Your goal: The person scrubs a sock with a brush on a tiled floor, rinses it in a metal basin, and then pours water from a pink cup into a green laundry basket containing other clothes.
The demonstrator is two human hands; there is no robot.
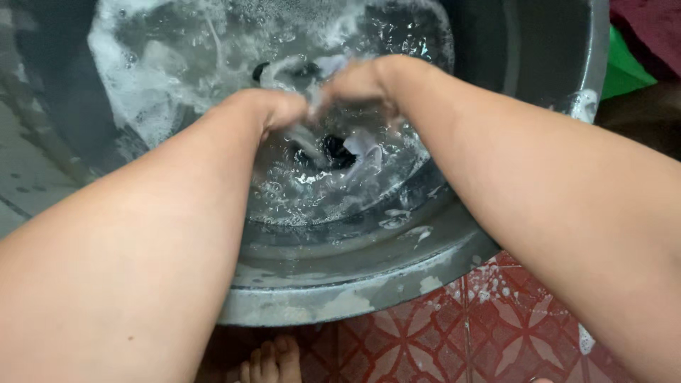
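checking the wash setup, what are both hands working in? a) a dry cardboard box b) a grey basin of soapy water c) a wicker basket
b: both hands meet over wet cloth in the foamy grey basin.

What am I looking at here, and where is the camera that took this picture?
There is no machine here: a person wears a camera on the head, so you look down along both bare forearms. The left hand and the right hand meet over a big grey basin full of soapy water with foam on top. Both hands are closed in a grip on a piece of wet cloth, pale with dark parts, bunched between them at the water's surface; what garment it is cannot be told. The basin stands on a red patterned tile floor, splashed with suds. The person's bare toes show just below the rim. At the upper right lie something green and something dark red.
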